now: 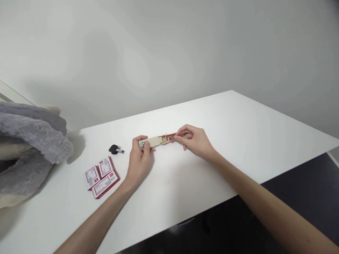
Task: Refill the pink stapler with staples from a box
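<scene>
A long cream stapler (pixel 154 142) is folded open above the white table, showing a reddish inside and a small metal part on its right half. My left hand (pixel 139 155) grips its left end, the thumb lying on top beside a shiny metal plate. At the other end, my right hand (pixel 194 140) pinches the reddish half between thumb and fingers. Whether a small piece is also in those fingertips is hidden. Left of my left hand lies a black staple remover (pixel 116 149) with a metal tip. Several red-and-white small boxes (pixel 103 176) sit nearer me.
The white table (pixel 212 116) runs back to a plain grey-white wall (pixel 185 53). A grey furry plush (pixel 31 148) takes up the left edge. Dark surfaces (pixel 304 190) show beyond the table's front edge.
</scene>
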The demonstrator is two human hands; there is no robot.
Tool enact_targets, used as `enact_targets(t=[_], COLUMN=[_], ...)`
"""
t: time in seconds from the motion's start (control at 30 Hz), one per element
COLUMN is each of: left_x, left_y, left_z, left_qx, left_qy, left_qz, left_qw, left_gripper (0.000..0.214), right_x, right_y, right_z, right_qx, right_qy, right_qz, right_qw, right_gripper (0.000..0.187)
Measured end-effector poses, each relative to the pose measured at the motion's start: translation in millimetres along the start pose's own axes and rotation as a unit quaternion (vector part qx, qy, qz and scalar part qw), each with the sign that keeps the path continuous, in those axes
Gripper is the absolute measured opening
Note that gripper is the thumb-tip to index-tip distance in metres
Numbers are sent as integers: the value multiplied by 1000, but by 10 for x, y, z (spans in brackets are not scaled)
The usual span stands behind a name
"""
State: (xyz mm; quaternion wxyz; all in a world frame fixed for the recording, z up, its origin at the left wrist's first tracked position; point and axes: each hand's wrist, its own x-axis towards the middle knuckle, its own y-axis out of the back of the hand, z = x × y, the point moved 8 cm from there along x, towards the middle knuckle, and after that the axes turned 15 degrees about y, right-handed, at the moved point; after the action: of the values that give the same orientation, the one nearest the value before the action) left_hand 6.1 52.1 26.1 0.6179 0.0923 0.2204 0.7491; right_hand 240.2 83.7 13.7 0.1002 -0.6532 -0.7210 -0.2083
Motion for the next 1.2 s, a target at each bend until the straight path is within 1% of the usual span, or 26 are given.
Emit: enact_targets(t=[0.23, 0.37, 0.53, 0.6, 0.63, 0.67, 0.7, 0.8, 0.87, 0.93, 1.0, 1.1, 1.2], left_x=[64, 110, 173, 186, 188, 186, 181, 162, 153, 142, 123, 64, -12], left_y=[-1, 11, 26, 37, 42, 43, 41, 16, 2, -12, -37, -101, -148], left_z=[-72, -118, -169, -177, -176, -170, -160, -117, -98, -91, -88, -72, -32], left_qx=[-34, -73, -157, -194, -209, -222, -236, -269, -275, -266, -236, -153, -80], left_qy=[-5, 2, 22, 30, 34, 38, 42, 50, 54, 52, 44, 26, 8], left_qz=[-14, -12, -18, -21, -23, -26, -31, -55, -63, -66, -71, -85, -93], left_qw=[999, 997, 987, 980, 977, 974, 970, 960, 958, 960, 968, 984, 992], left_gripper=[32, 33, 37, 39, 39, 39, 39, 37, 37, 38, 42, 50, 53], right_x=[13, 21, 18, 21, 28, 41, 61, 101, 95, 80, 71, 72, 78], right_y=[71, 193, 387, 448, 458, 443, 399, 192, 77, 14, 9, 67, 98], right_z=[-30, -35, 59, 120, 157, 194, 221, 204, 143, 95, 68, 57, 40], right_qx=[-24, -41, -83, -73, -49, -15, 26, 132, 166, 179, 176, 157, 150], right_qy=[14, 29, 31, 20, 8, -6, -21, -49, -53, -54, -48, -32, -13], right_qz=[37, 99, 176, 203, 207, 201, 180, 78, 23, -5, -6, 22, 38], right_qw=[999, 994, 980, 976, 977, 980, 983, 987, 984, 982, 983, 987, 988], right_gripper=[31, 32, 31, 35, 40, 45, 49, 53, 54, 53, 52, 47, 45])
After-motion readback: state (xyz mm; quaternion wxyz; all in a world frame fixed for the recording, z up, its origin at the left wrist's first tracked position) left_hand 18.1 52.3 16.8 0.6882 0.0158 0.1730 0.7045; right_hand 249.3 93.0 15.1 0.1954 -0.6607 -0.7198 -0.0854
